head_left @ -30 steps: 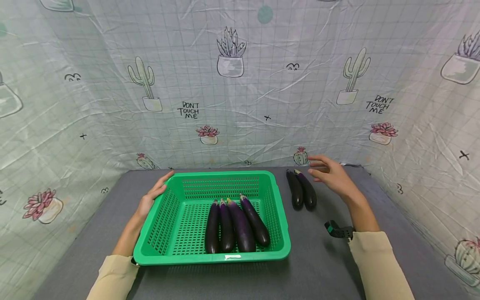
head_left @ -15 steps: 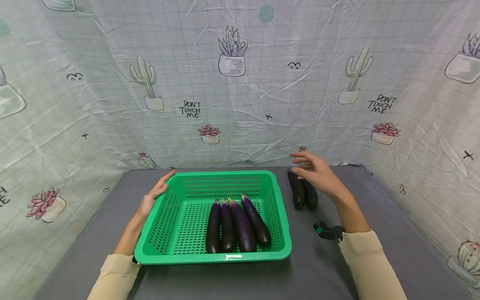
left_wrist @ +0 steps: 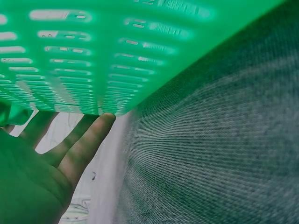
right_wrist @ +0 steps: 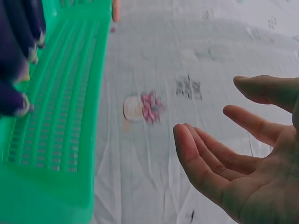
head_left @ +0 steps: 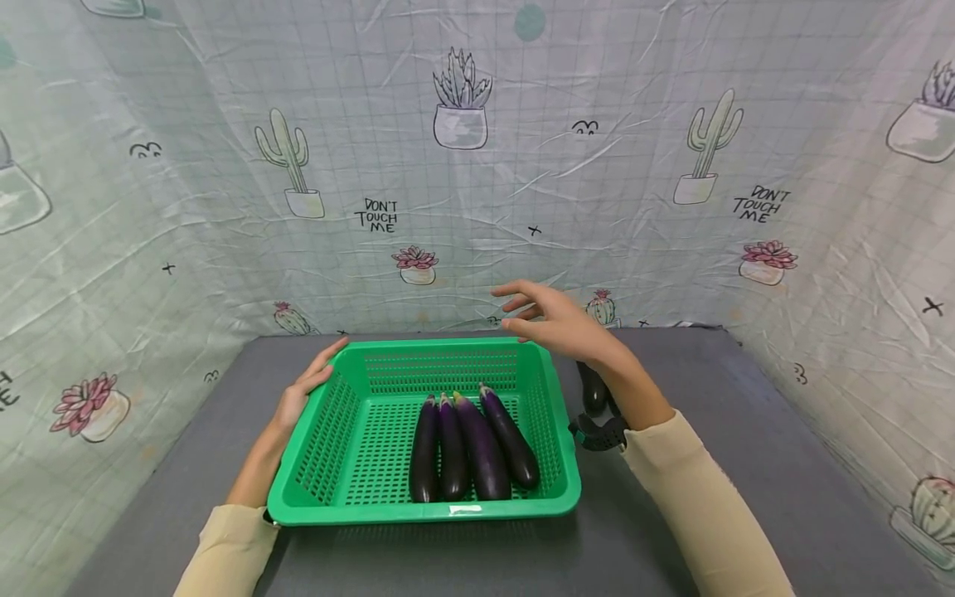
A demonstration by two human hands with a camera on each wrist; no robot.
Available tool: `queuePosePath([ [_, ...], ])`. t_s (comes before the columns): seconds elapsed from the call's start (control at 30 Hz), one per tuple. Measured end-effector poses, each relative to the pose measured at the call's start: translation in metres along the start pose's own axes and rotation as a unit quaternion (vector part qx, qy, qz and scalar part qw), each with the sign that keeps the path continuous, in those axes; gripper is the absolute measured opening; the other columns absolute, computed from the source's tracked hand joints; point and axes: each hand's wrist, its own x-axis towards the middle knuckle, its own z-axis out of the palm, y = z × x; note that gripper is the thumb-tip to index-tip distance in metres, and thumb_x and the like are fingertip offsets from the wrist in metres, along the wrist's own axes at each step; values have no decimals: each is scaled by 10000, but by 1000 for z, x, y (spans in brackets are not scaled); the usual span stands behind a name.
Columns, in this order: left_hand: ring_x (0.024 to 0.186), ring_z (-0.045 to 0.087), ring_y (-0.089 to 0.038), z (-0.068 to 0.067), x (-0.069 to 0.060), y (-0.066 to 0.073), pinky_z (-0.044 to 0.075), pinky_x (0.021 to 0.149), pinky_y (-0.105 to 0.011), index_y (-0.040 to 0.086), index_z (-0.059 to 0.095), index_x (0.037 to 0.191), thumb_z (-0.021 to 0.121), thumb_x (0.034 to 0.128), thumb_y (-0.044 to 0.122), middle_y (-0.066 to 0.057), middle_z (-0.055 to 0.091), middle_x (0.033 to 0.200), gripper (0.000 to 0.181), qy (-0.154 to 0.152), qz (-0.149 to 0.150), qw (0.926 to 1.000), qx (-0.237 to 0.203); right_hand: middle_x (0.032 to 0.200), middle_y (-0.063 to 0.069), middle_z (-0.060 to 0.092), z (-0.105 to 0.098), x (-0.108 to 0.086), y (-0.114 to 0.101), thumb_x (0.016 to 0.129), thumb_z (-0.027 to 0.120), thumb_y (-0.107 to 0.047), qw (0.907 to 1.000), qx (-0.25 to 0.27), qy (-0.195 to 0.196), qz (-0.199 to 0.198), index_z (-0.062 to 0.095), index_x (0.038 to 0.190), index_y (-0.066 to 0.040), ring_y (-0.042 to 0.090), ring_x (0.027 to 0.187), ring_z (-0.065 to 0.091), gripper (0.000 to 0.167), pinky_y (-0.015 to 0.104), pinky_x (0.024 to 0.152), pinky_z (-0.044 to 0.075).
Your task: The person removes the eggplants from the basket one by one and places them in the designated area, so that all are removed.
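A green plastic basket (head_left: 366,516) with slotted walls stands on the grey table. Several dark purple eggplants (head_left: 481,452) lie side by side in its right half, stems pointing away from me. My left hand (head_left: 298,396) rests against the basket's left side, and in the left wrist view its fingers (left_wrist: 88,144) reach straight along the slotted wall. Above the basket's far right corner hovers my right hand (head_left: 555,319), holding nothing, fingers apart and slightly bent. Right of the basket an eggplant (head_left: 594,391) lies on the table, partly behind my right forearm, which nearly hides another beside it.
A patterned plastic curtain (head_left: 477,191) with cactus drawings encloses the back and both sides of the table (head_left: 716,390). A black band (head_left: 600,433) is on my right wrist, close to the basket's right rim.
My right hand has swept left from beside the two loose eggplants, passing over them to the basket's far right corner. My left hand, the basket and all the eggplants stay in place.
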Motion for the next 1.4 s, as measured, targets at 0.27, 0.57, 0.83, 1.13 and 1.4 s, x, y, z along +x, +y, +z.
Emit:
queuePosePath([
  [0.27, 1397, 453, -13, -2, -1, 0, 473, 1072, -202, 94, -10, 1676, 195, 1158, 233, -272, -103, 1701, 574, -187, 43, 9989, -431, 1461, 176, 553, 33, 28, -12, 1062, 602, -210, 9965, 265, -750, 254, 477, 1527, -177, 357, 1241, 638, 482, 417, 901, 602],
  [0.57, 1450, 353, -56, -1, 1, 0, 440, 1075, -176, 102, 22, 1679, 195, 1158, 238, -241, -109, 1715, 566, -38, -29, 9999, -97, 1392, 195, 596, 76, 50, -7, 1056, 611, -193, 9850, 596, -1466, 684, 494, 1511, -150, 323, 1161, 675, 472, 374, 843, 619],
  [0.83, 1403, 393, -9, 3, 2, 2, 443, 1070, -174, 87, 7, 1676, 216, 1158, 245, -234, -95, 1720, 580, -93, -52, 9997, -218, 1391, 208, 582, 102, 59, 6, 1043, 630, -174, 9584, 1614, -1990, 1258, 472, 1524, -109, 454, 1279, 603, 511, 554, 979, 569],
  [1.13, 1379, 418, -9, 1, 3, 2, 454, 1068, -183, 91, 1, 1677, 212, 1157, 237, -226, -90, 1722, 579, -70, -97, 9993, -360, 1434, 235, 571, 116, 61, 6, 1034, 636, -161, 9488, 1451, -2201, 1737, 463, 1522, -82, 447, 1236, 639, 524, 504, 888, 617],
  [1.4, 1467, 325, -101, -1, 3, 2, 423, 1077, -166, 76, 26, 1675, 220, 1157, 256, -244, -91, 1719, 582, 1, -40, 9999, -124, 1361, 298, 548, 130, 62, 2, 1022, 655, -185, 9416, 968, -2521, 2014, 447, 1534, -73, 432, 1117, 689, 564, 473, 811, 637],
])
